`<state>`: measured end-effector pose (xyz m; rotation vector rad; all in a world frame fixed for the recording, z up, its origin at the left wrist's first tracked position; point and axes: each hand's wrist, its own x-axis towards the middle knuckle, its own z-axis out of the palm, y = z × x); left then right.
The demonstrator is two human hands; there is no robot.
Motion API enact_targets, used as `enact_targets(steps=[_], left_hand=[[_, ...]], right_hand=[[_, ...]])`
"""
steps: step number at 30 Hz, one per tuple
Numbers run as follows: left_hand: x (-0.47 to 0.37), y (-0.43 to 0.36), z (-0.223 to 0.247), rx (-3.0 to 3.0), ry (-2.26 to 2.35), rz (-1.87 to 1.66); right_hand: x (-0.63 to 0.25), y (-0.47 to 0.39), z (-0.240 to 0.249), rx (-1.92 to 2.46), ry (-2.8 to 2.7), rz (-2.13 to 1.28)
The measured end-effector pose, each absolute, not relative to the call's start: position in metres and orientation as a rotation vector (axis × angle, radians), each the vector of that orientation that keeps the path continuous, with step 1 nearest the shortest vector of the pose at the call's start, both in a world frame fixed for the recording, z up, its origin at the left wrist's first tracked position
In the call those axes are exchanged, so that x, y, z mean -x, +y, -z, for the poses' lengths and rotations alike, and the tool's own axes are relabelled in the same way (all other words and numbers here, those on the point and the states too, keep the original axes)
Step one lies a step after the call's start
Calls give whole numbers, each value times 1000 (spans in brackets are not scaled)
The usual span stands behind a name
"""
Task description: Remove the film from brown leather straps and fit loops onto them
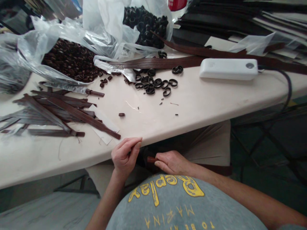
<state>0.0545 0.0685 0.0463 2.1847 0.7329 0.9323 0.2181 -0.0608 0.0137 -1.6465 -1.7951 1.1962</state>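
At the table's front edge, my left hand (126, 155) is closed in a pinch, thumb against the fingers; anything between them is too small or hidden to make out. Just right of it and lower, my right hand (171, 161) grips a brown leather strap (151, 159), whose tip pokes out from the fingers. A dark brown length (219, 169) shows beyond the right wrist, perhaps part of the same strap. Nearest the left hand on the table lies a pile of brown leather straps (79, 111). A small brown leather loop (122, 114) sits alone behind the hands.
Plastic bags hold many brown loops (72, 60) and black loops (148, 25). Loose black loops (157, 83) lie mid-table. A white box (227, 69) with a black cable (286, 83) stands right, before long brown straps (163, 62). Dark sheets (216, 22) are stacked behind.
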Motion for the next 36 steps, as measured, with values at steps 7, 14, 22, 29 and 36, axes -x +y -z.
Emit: enact_targets(steps=[7, 14, 22, 29, 36], left_hand=[[-53, 69, -48, -2189, 737, -919], [-51, 70, -46, -2151, 751, -908], [-55, 69, -48, -2159, 722, -944], [-55, 69, -48, -2161, 751, -932], [-55, 70, -54, -2047, 748, -855]], right_hand=[[-218, -58, -8, 1637, -1751, -1252], [-216, -53, -7, 1631, -1796, -1268], [-216, -62, -9, 1611, -1779, -1161], [-216, -63, -9, 1632, -1810, -1152], [-219, -63, -12, 1627, -1816, -1103]])
